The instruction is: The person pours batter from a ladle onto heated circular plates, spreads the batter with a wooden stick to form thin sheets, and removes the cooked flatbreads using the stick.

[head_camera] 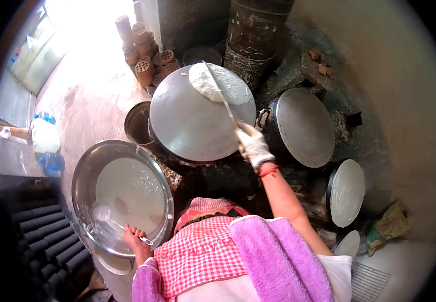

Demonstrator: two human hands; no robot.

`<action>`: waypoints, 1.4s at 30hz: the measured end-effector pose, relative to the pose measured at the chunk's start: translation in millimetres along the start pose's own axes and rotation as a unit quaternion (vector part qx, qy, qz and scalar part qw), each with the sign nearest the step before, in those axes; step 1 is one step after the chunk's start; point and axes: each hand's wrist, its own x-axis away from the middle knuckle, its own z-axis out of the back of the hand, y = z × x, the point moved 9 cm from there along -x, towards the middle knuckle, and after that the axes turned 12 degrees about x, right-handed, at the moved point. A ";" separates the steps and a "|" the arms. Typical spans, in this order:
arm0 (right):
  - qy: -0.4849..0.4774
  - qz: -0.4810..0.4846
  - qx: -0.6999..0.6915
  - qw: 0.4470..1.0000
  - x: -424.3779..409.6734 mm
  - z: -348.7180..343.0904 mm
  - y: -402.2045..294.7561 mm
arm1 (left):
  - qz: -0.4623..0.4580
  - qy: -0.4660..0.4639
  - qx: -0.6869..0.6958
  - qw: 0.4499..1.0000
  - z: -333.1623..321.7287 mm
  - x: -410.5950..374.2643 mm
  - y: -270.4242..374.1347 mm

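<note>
My right hand [252, 145], in a white knitted glove, grips a long thin spreading stick [223, 99] laid across pale batter [235, 86]. That batter covers the far part of a large round metal griddle [191, 124]. With bare fingers my left hand [136, 238] holds the handle of a ladle [101, 211]. The ladle's bowl is over the near left part of a wide steel basin [121, 145], which contains a pool of whitish liquid batter [131, 188]; whether the bowl touches the liquid I cannot tell.
Several round griddles [305, 127] curve down the right side, one covered with pale batter [348, 193]. An empty-looking metal pot [138, 122] stands between basin and large griddle. Perforated clay-coloured cylinders [144, 71] are stacked beyond; black briquettes [51, 238] lie lower left. A wire rack [371, 281] is lower right.
</note>
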 end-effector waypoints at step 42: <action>-0.230 0.075 0.088 0.966 -46.4 -15.0 -33.0 | -0.045 -0.091 0.247 0.964 -57.7 104.5 -29.1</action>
